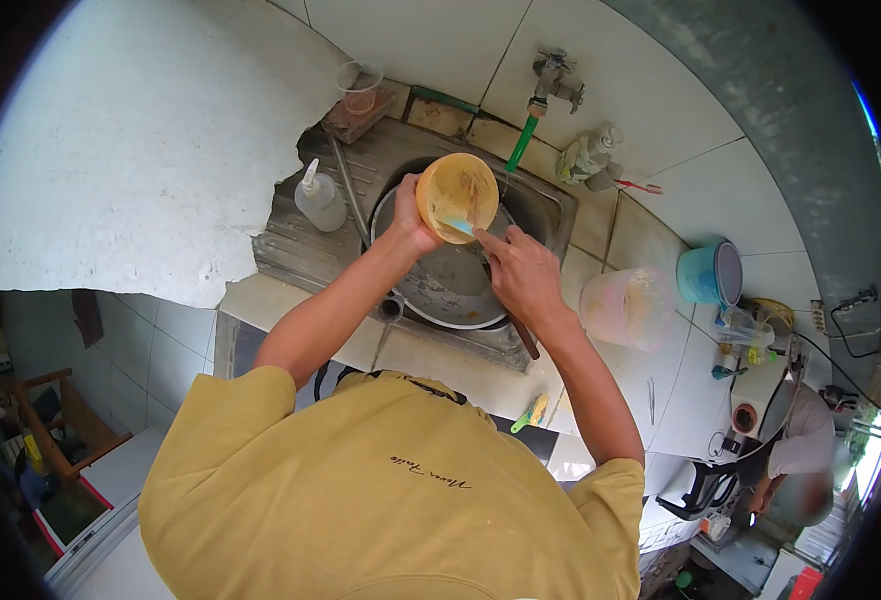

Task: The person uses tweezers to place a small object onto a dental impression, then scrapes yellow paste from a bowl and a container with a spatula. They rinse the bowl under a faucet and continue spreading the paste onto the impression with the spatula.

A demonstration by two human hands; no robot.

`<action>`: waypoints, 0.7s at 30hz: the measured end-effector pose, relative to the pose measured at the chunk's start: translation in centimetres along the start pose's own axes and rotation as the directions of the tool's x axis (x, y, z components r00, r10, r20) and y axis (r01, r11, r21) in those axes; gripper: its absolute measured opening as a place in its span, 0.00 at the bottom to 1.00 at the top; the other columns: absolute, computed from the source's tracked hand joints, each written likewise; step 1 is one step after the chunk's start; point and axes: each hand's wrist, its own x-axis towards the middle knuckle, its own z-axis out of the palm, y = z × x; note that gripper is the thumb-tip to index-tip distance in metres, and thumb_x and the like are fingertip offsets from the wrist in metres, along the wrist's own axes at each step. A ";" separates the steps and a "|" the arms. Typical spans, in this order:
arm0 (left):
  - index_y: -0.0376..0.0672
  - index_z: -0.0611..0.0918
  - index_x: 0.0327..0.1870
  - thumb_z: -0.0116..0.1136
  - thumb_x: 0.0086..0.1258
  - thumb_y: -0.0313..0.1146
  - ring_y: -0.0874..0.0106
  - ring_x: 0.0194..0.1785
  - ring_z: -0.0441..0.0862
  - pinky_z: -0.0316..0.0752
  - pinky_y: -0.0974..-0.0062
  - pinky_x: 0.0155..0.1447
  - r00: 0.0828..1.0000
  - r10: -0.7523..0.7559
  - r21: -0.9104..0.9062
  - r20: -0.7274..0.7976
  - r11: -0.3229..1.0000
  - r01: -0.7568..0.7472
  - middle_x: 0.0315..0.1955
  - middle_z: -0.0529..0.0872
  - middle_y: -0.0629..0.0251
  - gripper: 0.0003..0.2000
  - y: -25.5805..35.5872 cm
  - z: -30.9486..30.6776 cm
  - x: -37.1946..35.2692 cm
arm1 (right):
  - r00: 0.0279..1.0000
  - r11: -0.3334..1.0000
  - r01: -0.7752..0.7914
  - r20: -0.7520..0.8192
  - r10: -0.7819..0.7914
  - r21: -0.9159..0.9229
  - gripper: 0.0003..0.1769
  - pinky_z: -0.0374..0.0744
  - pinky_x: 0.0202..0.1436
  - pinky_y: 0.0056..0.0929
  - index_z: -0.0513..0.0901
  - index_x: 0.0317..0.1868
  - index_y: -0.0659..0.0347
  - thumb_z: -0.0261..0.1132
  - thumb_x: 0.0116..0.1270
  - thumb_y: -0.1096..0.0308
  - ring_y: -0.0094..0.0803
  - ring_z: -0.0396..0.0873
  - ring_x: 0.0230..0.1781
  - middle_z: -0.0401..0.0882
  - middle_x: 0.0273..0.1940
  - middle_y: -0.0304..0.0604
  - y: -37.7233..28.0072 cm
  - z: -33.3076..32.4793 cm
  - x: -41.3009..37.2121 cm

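My left hand [416,218] grips a yellow-orange plastic tub [453,180] by its side, tilted so that its stained inside faces me. Closed fingers of my right hand [526,272] hold a tool with a flat light-blue tip [457,227], which reaches into the tub's lower rim. The rest of that tool is hidden by the hand. Both hands are above a large round metal pan [440,300] set in the sink [550,205]. A brown handle [525,337] sticks out below my right hand; what it belongs to is hidden.
A tap [552,80] with a green hose [522,145] is on the tiled wall. A pump bottle [320,198] stands left of the sink. To the right are a cloudy plastic tub [625,308], a turquoise bucket [700,275] and a green brush [530,412]. Another person [800,440] is at far right.
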 end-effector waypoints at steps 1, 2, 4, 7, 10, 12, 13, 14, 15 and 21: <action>0.43 0.75 0.63 0.31 0.69 0.49 0.53 0.64 0.74 0.69 0.47 0.67 0.999 -0.022 -0.003 0.028 1.000 0.022 0.62 0.76 0.52 0.29 -0.1 0.0 -0.1 | 1.000 1.000 0.001 0.005 -0.001 -0.001 0.22 0.81 0.37 0.42 0.81 0.58 0.50 0.61 0.62 0.72 0.44 0.82 0.37 0.77 0.37 0.46 0.0 -1.2 0.2; 0.43 0.76 0.62 0.32 0.69 0.48 0.54 0.63 0.75 0.69 0.48 0.66 0.997 -0.047 -0.004 0.054 0.999 0.048 0.60 0.77 0.53 0.28 -0.4 -0.1 -0.4 | 0.995 0.997 0.054 -0.075 -0.058 -0.057 0.20 0.80 0.37 0.42 0.82 0.57 0.49 0.61 0.63 0.72 0.43 0.81 0.37 0.77 0.36 0.45 0.0 -2.2 0.6; 0.43 0.76 0.62 0.34 0.70 0.47 0.55 0.62 0.75 0.69 0.49 0.67 0.998 -0.045 -0.025 0.039 0.999 0.046 0.60 0.78 0.54 0.27 -1.5 0.1 -0.9 | 0.963 0.976 0.105 -0.227 -0.148 -0.189 0.24 0.82 0.35 0.41 0.80 0.59 0.49 0.61 0.61 0.73 0.43 0.81 0.32 0.77 0.36 0.46 0.9 -3.2 1.5; 0.43 0.77 0.60 0.37 0.70 0.45 0.57 0.61 0.77 0.71 0.53 0.67 0.996 0.016 -0.037 0.083 0.999 -0.013 0.58 0.79 0.56 0.25 -2.2 0.1 -1.2 | 0.983 0.984 -0.061 -0.182 0.030 -0.170 0.22 0.80 0.30 0.41 0.82 0.57 0.50 0.59 0.62 0.73 0.44 0.77 0.21 0.78 0.30 0.44 2.9 -1.9 1.1; 0.42 0.78 0.58 0.38 0.70 0.44 0.58 0.58 0.79 0.73 0.56 0.64 0.982 0.158 -0.019 0.106 0.987 -0.156 0.56 0.80 0.57 0.23 -3.2 -1.7 0.5 | 0.982 0.977 -0.110 -0.132 0.135 0.184 0.18 0.76 0.25 0.40 0.84 0.53 0.54 0.57 0.65 0.72 0.45 0.74 0.15 0.77 0.23 0.46 2.8 2.4 -2.0; 0.41 0.78 0.57 0.38 0.71 0.43 0.59 0.57 0.79 0.74 0.57 0.63 0.965 0.247 -0.003 0.088 0.969 -0.248 0.55 0.81 0.57 0.23 -3.7 -2.2 1.4 | 0.898 0.706 -0.432 0.190 0.398 0.561 0.16 0.76 0.26 0.40 0.85 0.51 0.57 0.56 0.66 0.70 0.45 0.76 0.17 0.78 0.22 0.47 0.9 2.9 -2.7; 0.40 0.78 0.57 0.38 0.71 0.43 0.61 0.57 0.79 0.74 0.57 0.63 0.959 0.260 0.024 0.115 0.964 -0.264 0.55 0.81 0.58 0.22 -3.9 -2.0 1.0 | 0.696 0.206 -0.692 0.563 0.446 0.692 0.15 0.76 0.27 0.40 0.85 0.48 0.60 0.56 0.67 0.69 0.46 0.79 0.19 0.79 0.20 0.49 0.1 2.8 -2.9; 0.40 0.78 0.57 0.38 0.72 0.42 0.62 0.56 0.79 0.74 0.58 0.63 0.954 0.265 0.054 0.139 0.960 -0.275 0.54 0.81 0.58 0.22 -4.3 -1.9 0.7 | 0.692 0.199 -0.693 0.562 0.454 0.693 0.15 0.76 0.27 0.40 0.85 0.48 0.60 0.56 0.67 0.69 0.46 0.79 0.19 0.79 0.20 0.49 0.0 2.4 -3.1; 0.40 0.78 0.57 0.38 0.72 0.42 0.62 0.56 0.79 0.74 0.58 0.63 0.957 0.253 0.059 0.139 0.963 -0.263 0.54 0.81 0.58 0.22 -4.3 -1.8 0.4 | 0.766 0.335 -0.615 0.438 0.471 0.714 0.14 0.76 0.27 0.40 0.86 0.47 0.60 0.56 0.66 0.69 0.45 0.79 0.18 0.79 0.20 0.48 -0.1 1.6 -3.2; 0.40 0.73 0.63 0.35 0.78 0.48 0.64 0.62 0.76 0.72 0.63 0.66 0.970 0.095 0.244 0.224 0.958 -0.150 0.59 0.78 0.59 0.24 -3.9 0.3 -1.4 | 0.954 0.948 -0.168 -0.198 0.226 0.272 0.15 0.78 0.29 0.39 0.85 0.50 0.57 0.58 0.63 0.73 0.43 0.77 0.21 0.78 0.25 0.43 1.1 -3.3 -1.5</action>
